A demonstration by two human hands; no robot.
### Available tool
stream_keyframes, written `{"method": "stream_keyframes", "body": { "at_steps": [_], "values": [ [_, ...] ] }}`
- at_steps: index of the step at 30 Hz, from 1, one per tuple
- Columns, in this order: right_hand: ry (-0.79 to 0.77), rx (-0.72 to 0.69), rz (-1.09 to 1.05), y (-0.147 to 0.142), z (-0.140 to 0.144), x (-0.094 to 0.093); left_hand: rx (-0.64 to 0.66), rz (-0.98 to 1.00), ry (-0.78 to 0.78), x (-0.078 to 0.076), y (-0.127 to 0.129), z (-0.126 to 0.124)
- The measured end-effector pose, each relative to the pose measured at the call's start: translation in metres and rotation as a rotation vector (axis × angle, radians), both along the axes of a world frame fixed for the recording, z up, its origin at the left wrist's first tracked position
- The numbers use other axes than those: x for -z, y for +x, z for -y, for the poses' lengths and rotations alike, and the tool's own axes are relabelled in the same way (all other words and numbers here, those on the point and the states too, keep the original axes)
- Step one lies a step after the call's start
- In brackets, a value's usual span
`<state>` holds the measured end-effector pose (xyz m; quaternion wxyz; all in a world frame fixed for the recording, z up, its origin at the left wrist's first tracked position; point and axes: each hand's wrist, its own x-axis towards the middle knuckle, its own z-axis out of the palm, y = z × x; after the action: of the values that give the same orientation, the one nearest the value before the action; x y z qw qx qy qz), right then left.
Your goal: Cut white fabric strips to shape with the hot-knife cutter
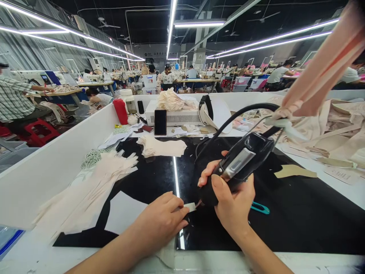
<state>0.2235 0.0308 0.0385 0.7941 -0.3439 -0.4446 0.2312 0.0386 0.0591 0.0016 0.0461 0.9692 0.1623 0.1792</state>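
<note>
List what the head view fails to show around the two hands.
- Tool tip: hidden behind the right hand gripping the black corded tool.
- Small white piece: mostly covered by the left hand.
- Teal-handled item: mostly hidden behind the right hand.
- Paper labels: print too small.

Both forearms are reaching in from the near edge of the black mat [299, 213], bare to the elbow. The left hand [161, 220] is lying palm down on the mat, fingers curled and pressing together at the fingertips. Just right of it, the right hand [232, 199] is wrapping in a closed grip, thumb lying along the top, wrist bending upward above the mat.
</note>
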Motion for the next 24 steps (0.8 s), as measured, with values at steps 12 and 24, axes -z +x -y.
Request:
{"method": "stream_keyframes", "body": {
  "at_steps": [12, 24],
  "values": [
    [-0.019, 0.020, 0.035, 0.007, 0.007, 0.000, -0.023, 0.069, 0.032, 0.008, -0.009, 0.008],
    [0.007, -0.052, -0.006, -0.012, -0.008, -0.002, -0.023, 0.052, 0.032, 0.009, -0.007, 0.009]
  ]
}}
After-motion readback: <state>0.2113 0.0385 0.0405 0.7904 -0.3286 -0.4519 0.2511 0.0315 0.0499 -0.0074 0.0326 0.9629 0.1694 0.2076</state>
